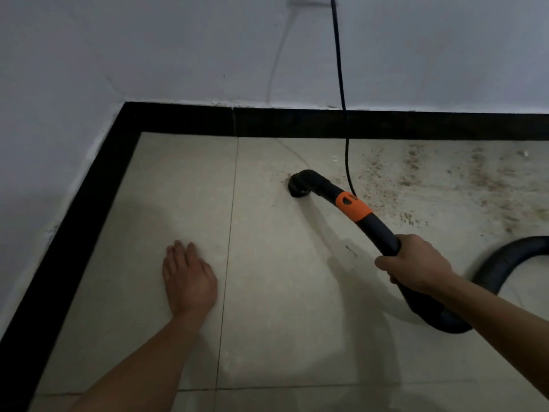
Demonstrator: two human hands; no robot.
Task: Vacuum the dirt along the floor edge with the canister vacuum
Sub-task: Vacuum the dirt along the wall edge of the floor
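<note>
My right hand (416, 267) grips the black vacuum handle (377, 230), which has an orange collar (353, 206). The black nozzle (300, 185) at its end rests on the pale floor tile, a little in front of the black skirting (297, 124). Brown dirt (439, 176) is scattered over the floor to the right of the nozzle, along the back wall. The ribbed black hose (499, 263) loops away behind my right wrist. My left hand (188, 278) lies flat on the tile, fingers together, holding nothing.
A black power cord (341, 93) hangs down the white wall and reaches the floor just right of the nozzle. The skirting turns a corner at the upper left (130, 114) and runs down the left side. The canister is out of view.
</note>
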